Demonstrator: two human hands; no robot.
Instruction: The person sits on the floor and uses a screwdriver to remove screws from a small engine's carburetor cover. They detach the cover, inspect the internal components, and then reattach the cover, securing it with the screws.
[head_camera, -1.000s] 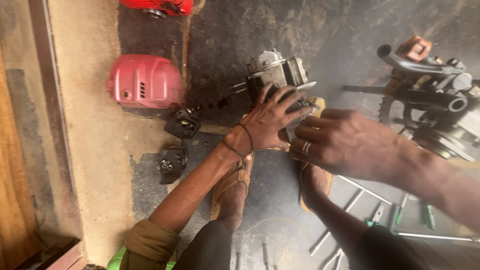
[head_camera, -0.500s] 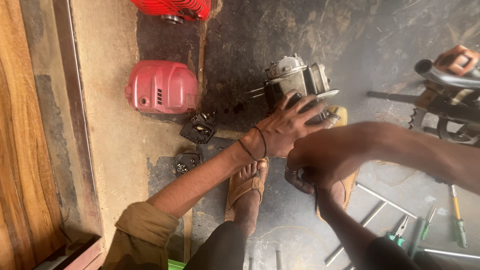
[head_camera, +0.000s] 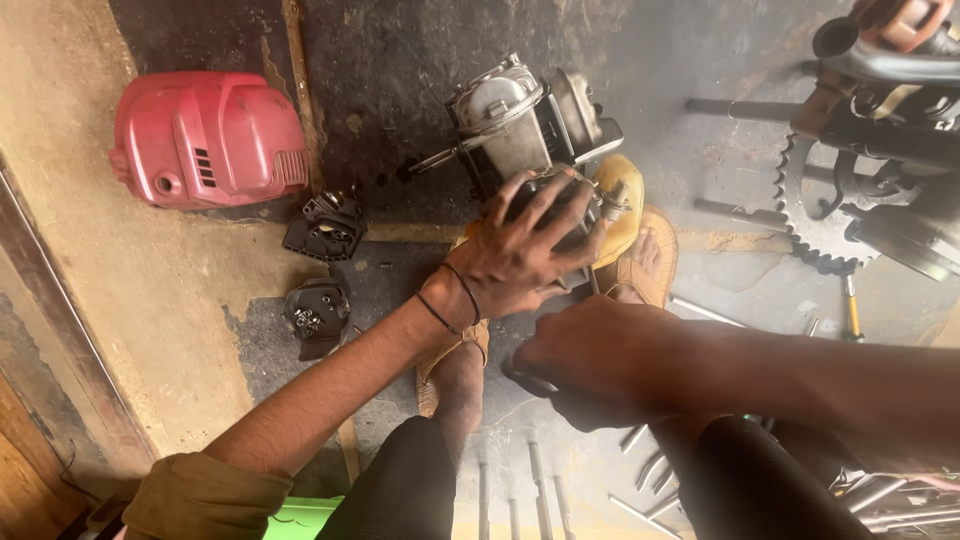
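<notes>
Since a moment before, my right hand (head_camera: 600, 365) had dropped toward 6 o'clock, closed around something dark I couldn't make out. My left hand (head_camera: 525, 250) stayed spread flat on the small engine (head_camera: 520, 120), on the floor (head_camera: 150, 300) at 12 o'clock.

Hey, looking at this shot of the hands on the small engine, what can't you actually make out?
Head view only:
- What the right hand grips: hidden by the fist; only a dark end shows.
- The engine front: covered by the left hand.
- Sprocket machine: cut off by the right edge.
- Rods on the floor: cut off by the bottom edge.
</notes>
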